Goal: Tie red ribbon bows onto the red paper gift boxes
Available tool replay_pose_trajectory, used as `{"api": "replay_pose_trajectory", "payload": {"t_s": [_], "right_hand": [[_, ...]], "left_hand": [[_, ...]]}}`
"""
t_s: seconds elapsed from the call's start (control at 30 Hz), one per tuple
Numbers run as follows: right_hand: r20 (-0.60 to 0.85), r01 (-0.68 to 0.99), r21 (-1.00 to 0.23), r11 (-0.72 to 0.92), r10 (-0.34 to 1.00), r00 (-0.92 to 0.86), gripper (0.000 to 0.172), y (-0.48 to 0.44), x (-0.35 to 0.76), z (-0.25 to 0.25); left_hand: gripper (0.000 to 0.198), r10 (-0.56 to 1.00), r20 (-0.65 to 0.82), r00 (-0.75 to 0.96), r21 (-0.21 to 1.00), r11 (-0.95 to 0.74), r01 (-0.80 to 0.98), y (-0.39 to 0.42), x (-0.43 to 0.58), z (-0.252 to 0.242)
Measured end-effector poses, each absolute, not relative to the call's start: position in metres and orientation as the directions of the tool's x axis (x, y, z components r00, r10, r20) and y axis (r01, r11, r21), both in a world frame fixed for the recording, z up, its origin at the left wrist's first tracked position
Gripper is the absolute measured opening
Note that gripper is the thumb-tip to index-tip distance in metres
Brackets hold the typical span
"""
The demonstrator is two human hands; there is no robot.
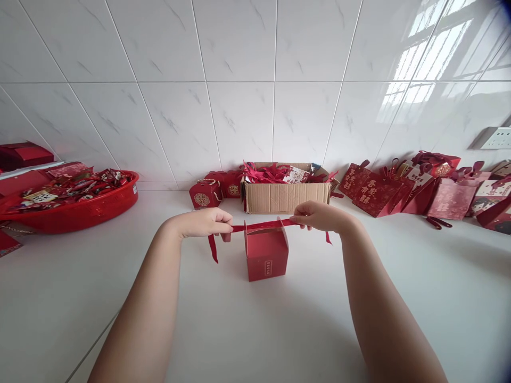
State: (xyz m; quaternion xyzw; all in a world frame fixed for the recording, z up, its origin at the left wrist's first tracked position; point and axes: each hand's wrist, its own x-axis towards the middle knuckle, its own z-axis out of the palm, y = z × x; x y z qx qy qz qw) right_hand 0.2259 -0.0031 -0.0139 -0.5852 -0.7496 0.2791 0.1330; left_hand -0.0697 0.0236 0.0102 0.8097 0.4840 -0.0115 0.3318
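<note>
Box [267,259]: red, upright on tabletop [255,330], in front of cardboard carton [287,198]. Front face bears pale framed print; thin end panels project above top. Ribbon [261,226]: red, flat, stretched across box top, tails hanging at both ends. Left hand [217,222], right hand [309,215]: fingers closed, each pinching ribbon.

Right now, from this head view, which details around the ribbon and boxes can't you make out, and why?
All in the head view:
- Ribbon stretches in the grip: hidden by the fingers of the left hand and right hand.
- Red box floor: hidden by its front panel.
- White print: too small to read.
- Cardboard box bottom: hidden by its front wall.
- Red basin: cut off by the left edge.
</note>
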Motion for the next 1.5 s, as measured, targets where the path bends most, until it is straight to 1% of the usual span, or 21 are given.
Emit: {"api": "replay_pose_trajectory", "payload": {"t_s": [0.13, 0.27, 0.4, 0.53, 0.6, 0.63, 0.73, 0.8, 0.9, 1.0, 1.07, 1.13, 1.23, 1.3, 1.4, 1.5], "right_hand": [[-0.115, 0.824, -0.547, 0.149, 0.961, -0.251, 0.034, -0.009, 0.225, -0.007], [-0.095, 0.856, -0.506, 0.107, 0.979, -0.179, 0.041, -0.015, 0.225, -0.001], [-0.098, 0.876, -0.478, 0.063, 0.987, -0.124, 0.044, -0.018, 0.226, 0.002], [-0.110, 0.879, -0.477, 0.006, 0.992, -0.066, 0.045, -0.018, 0.229, 0.003], [-0.089, 0.860, -0.510, -0.016, 0.995, -0.034, 0.049, -0.018, 0.232, 0.003], [-0.070, 0.836, -0.548, -0.014, 0.997, -0.030, 0.051, -0.019, 0.234, 0.003], [0.001, 0.690, -0.722, 0.056, 0.997, -0.080, 0.053, -0.021, 0.239, 0.004], [0.055, 0.539, -0.836, 0.103, 0.993, -0.104, 0.050, -0.022, 0.241, 0.004], [0.102, 0.281, -0.951, 0.127, 0.990, -0.102, 0.041, -0.022, 0.240, 0.004], [0.141, -0.017, -0.990, 0.140, 0.976, -0.167, 0.031, -0.022, 0.237, 0.006], [0.171, -0.202, -0.971, 0.130, 0.965, -0.200, 0.022, -0.021, 0.234, 0.007], [0.177, -0.320, -0.942, 0.103, 0.961, -0.214, 0.017, -0.020, 0.231, 0.008], [0.203, -0.392, -0.914, 0.105, 0.955, -0.218, 0.017, -0.017, 0.228, 0.008], [0.256, -0.411, -0.898, 0.160, 0.947, -0.192, 0.018, -0.015, 0.226, 0.007], [0.341, -0.402, -0.878, 0.261, 0.930, -0.141, 0.022, -0.016, 0.223, 0.008], [0.404, -0.321, -0.878, 0.355, 0.909, -0.100, 0.026, -0.020, 0.220, 0.009]], "left_hand": [[0.022, 0.808, -0.308, 0.502, 0.523, -0.297, 0.799, 0.025, -0.073, 0.012], [0.020, 0.843, -0.276, 0.462, 0.505, -0.282, 0.816, 0.022, -0.075, 0.016], [0.008, 0.874, -0.252, 0.416, 0.460, -0.271, 0.846, 0.015, -0.075, 0.023], [0.009, 0.930, -0.215, 0.300, 0.401, -0.196, 0.895, 0.010, -0.077, 0.027], [0.011, 0.950, -0.171, 0.261, 0.361, -0.186, 0.914, 0.008, -0.079, 0.028], [0.012, 0.957, -0.133, 0.257, 0.348, -0.198, 0.916, 0.007, -0.080, 0.029], [0.020, 0.959, 0.030, 0.282, 0.357, -0.274, 0.893, 0.003, -0.084, 0.033], [0.024, 0.943, 0.133, 0.306, 0.385, -0.333, 0.861, -0.003, -0.086, 0.036], [0.020, 0.905, 0.257, 0.339, 0.442, -0.422, 0.791, -0.012, -0.086, 0.041], [0.017, 0.855, 0.386, 0.347, 0.440, -0.501, 0.746, -0.019, -0.083, 0.042], [0.016, 0.818, 0.481, 0.316, 0.400, -0.525, 0.751, -0.020, -0.079, 0.042], [0.013, 0.758, 0.600, 0.256, 0.353, -0.537, 0.766, -0.020, -0.075, 0.042], [0.015, 0.613, 0.771, 0.173, 0.272, -0.562, 0.781, -0.018, -0.068, 0.041], [0.018, 0.504, 0.852, 0.142, 0.227, -0.600, 0.767, -0.014, -0.065, 0.040], [0.022, 0.357, 0.926, 0.126, 0.149, -0.650, 0.745, -0.006, -0.063, 0.039], [0.017, 0.267, 0.960, 0.084, 0.112, -0.641, 0.759, -0.002, -0.062, 0.038]]}}
